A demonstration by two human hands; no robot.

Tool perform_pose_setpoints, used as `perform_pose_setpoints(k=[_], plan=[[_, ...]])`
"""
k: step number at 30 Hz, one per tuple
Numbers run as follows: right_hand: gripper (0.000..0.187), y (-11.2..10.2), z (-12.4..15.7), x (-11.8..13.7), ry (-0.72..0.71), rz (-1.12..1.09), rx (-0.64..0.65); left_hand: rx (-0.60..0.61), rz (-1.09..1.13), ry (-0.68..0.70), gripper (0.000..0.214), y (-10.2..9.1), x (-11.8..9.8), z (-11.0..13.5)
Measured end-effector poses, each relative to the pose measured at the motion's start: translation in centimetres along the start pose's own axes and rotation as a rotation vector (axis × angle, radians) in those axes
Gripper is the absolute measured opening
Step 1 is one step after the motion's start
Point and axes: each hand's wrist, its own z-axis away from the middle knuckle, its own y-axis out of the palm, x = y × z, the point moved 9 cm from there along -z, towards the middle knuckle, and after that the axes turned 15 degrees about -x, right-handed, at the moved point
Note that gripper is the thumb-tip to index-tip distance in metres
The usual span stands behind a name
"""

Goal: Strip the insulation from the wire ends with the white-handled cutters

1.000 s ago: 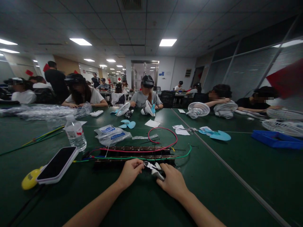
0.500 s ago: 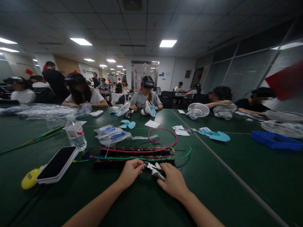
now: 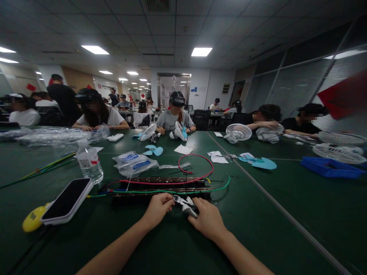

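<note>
My right hand [image 3: 208, 218] is wrapped around the pale grey handles of a pair of cutting pliers [image 3: 187, 209]. Their metal jaws point left, and the handles are spread apart. At the jaw tips, my left hand [image 3: 158, 209] is closed in a pinch; whatever lies between its fingertips is too small to make out. Just beyond both hands lie dark strips with copper-coloured lines [image 3: 160, 195]. A green wire [image 3: 172, 192] runs along them, and a red wire [image 3: 210, 164] curls into a loop behind. A thin black tie [image 3: 187, 183] crosses the strips.
To the left are a phone [image 3: 69, 200], a yellow object [image 3: 33, 218] and a water bottle [image 3: 90, 162]. Plastic bags [image 3: 134, 164], blue fan blades [image 3: 153, 150], white fan guards [image 3: 237, 133] and a blue tray [image 3: 331, 167] lie farther off. Several people sit across the table.
The view has turned slightly, so the scene sits a little farther left. Both hands and the pliers keep nearly the same pose.
</note>
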Motion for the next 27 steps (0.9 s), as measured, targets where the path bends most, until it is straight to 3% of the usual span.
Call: perform_pose_setpoints(k=[13, 27], plan=[[0.043, -0.50, 0.18, -0.27, 0.013, -0.015, -0.049, -0.069, 0.009, -0.047, 0.024, -0.54, 0.29, -0.02], [0.049, -0.38, 0.20, -0.31, -0.003, -0.055, -0.041, -0.042, 0.045, -0.073, 0.027, -0.21, 0.01, 0.10]])
